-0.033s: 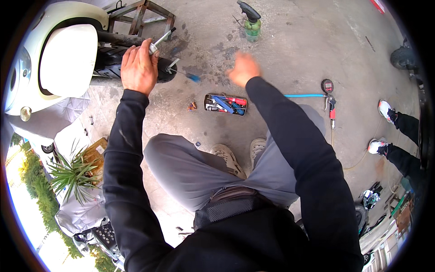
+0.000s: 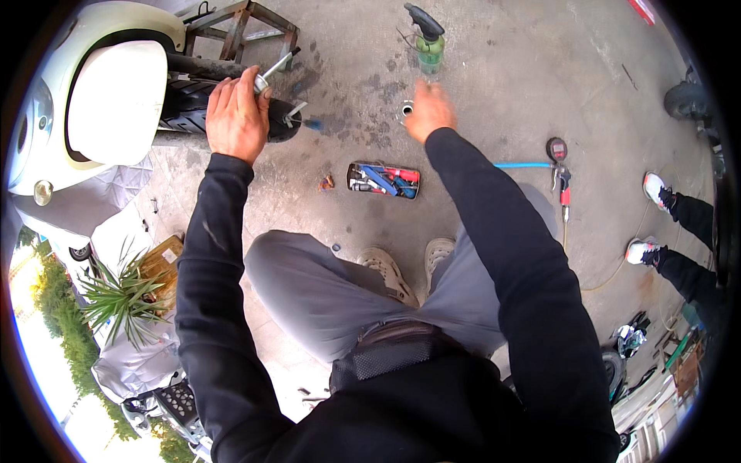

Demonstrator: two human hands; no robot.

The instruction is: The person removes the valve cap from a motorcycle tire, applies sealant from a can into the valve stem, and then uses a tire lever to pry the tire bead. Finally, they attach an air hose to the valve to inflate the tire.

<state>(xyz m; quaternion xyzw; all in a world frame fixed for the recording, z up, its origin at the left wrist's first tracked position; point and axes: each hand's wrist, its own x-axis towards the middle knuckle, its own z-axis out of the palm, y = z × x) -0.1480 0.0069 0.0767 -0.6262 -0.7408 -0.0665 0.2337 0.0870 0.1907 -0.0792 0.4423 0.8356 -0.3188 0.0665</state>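
Observation:
My left hand [image 2: 238, 116] is closed around a silver tool with a dark tip [image 2: 279, 68], above the black tyre [image 2: 189, 104] of a pale scooter [image 2: 116, 100]. A light strip [image 2: 296, 113] stands out at the tyre's end, with a blurred blue-tipped piece [image 2: 312, 123] just beside it. Out over the floor, my right hand [image 2: 432, 112] is smeared by motion, so its fingers cannot be read. At its left edge shows a small round thing with a pale rim and dark centre [image 2: 407, 110]; whether the hand touches it cannot be told.
A green spray bottle [image 2: 430, 52] stands beyond my right hand. Nearer are a tool tray [image 2: 384, 180] and small orange-brown bits [image 2: 326, 183]. To the right lies an air gauge [image 2: 561, 174] with its hose. A metal stand [image 2: 239, 31] is beside the tyre; another person's shoes [image 2: 652, 220] are far right.
My right hand has shifted slightly right, uncovering the pale-rimmed round thing. The blue-tipped piece by the tyre now sits closer to it. My left hand has stayed in place.

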